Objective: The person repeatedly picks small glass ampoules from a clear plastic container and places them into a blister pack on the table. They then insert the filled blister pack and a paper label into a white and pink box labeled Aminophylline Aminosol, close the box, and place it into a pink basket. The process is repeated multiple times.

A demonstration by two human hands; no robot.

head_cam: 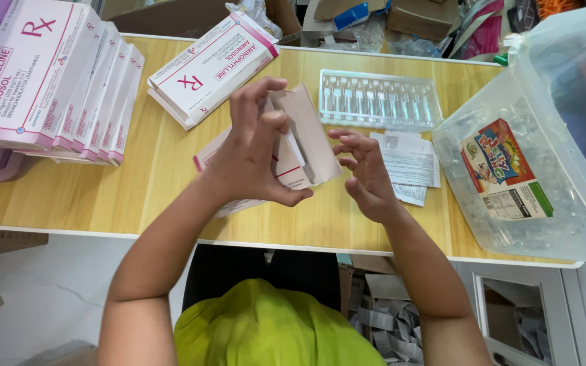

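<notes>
Green-clad shoulders sit at six o'clock, closest to the viewer, with two bare forearms reaching up to a pale wooden worktop.

At nine to ten o'clock, a row of flat white-and-pink cartons stands on edge, leaning against one another. At eleven o'clock, one more closed carton of the same kind lies flat.

At the centre, the left hand pinches the raised end flap of an open carton, thumb below and fingertips curled over the top. This carton is tilted up off the worktop, its mouth facing the right hand; what is inside cannot be seen. The right hand hovers just beside that mouth, fingers half curled, holding nothing.

At one o'clock, a clear plastic tray holds a row of small clear ampoules lying side by side. Below it, at two o'clock, lies a folded printed leaflet. At three o'clock, a large clear plastic tub with a colourful label appears to hold many small clear items, too blurred to name.

Risks: the thin flap could crease or tear under the pinch. The ampoule tray sits just beside the right hand, and a careless sweep could knock it, spilling the ampoules.
</notes>
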